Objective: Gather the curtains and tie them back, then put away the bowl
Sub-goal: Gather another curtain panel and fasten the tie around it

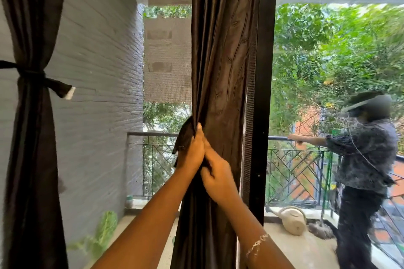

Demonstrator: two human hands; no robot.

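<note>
A dark brown curtain (223,61) hangs gathered in the middle of the window, against the dark frame post (263,94). My left hand (192,150) grips its bunched folds at railing height, with a dark strip of tie fabric (184,135) sticking out beside the fingers. My right hand (216,177) sits just below and right of it, closed on the same bunch. At the far left a second dark curtain (28,159) hangs tied back with a knotted band (32,74). No bowl is in view.
Beyond the glass is a balcony with a metal railing (295,164), a grey brick wall (98,94) and a pale watering can (293,220) on the floor. A person in dark clothes (363,170) stands at the railing on the right. Trees fill the background.
</note>
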